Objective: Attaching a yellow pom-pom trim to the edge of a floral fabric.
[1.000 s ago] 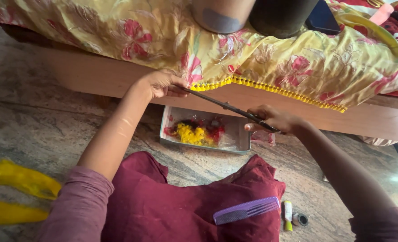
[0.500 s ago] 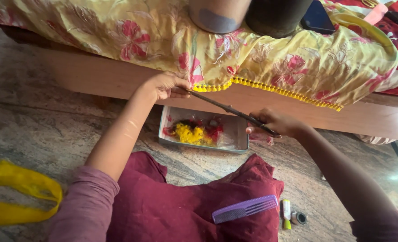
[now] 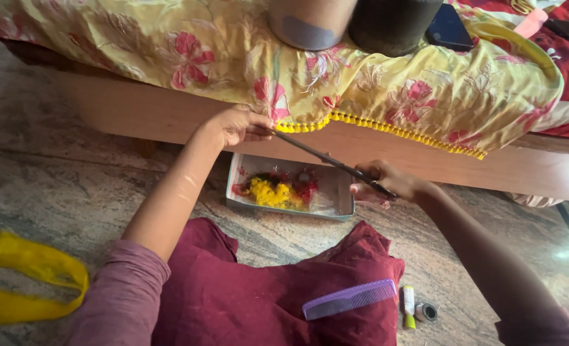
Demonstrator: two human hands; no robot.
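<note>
— How far along is the work?

— A dark thin strand point(image 3: 326, 157) is held taut above the shallow box point(image 3: 344, 192) of yellow and red flowers point(image 3: 276, 190). One end is pinched by the left hand point(image 3: 233, 125), the other gripped by the right hand point(image 3: 387, 182). No flower is seen threaded yet.

— What is nearby?

— A purple comb point(image 3: 348, 298) is laid on the maroon lap; the bed's floral cloth point(image 3: 361, 77) hangs close behind.

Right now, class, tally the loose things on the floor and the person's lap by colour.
Yellow: 1, cloth strip
Purple: 1, comb
White and yellow: 1, small tube
Dark: 1, small round spool
Pale: 1, shallow box
Total: 5
</note>
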